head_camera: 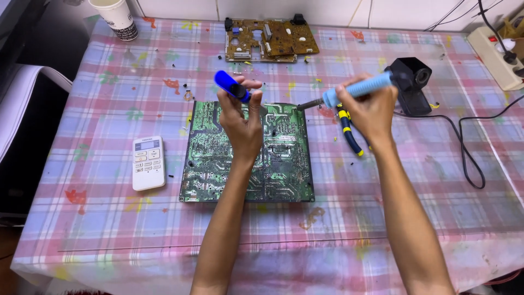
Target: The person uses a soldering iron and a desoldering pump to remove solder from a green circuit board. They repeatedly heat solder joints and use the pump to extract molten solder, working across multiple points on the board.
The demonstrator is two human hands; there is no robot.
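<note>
my left hand (243, 123) has its grip closed around a blue desoldering pump (232, 86), above the green circuit board (248, 153) at counter centre. my right hand (368, 112) is wrapped tight on a soldering iron (349, 92), tip at the board's 1 o'clock edge. i judge the hot tip could scorch fingers or the tablecloth (109, 109). at 11 o'clock a paper cup (115, 17); contents unseen.

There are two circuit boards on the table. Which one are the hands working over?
The large green circuit board in the middle, under both hands. The smaller brown circuit board lies untouched at the far edge of the table.
</note>
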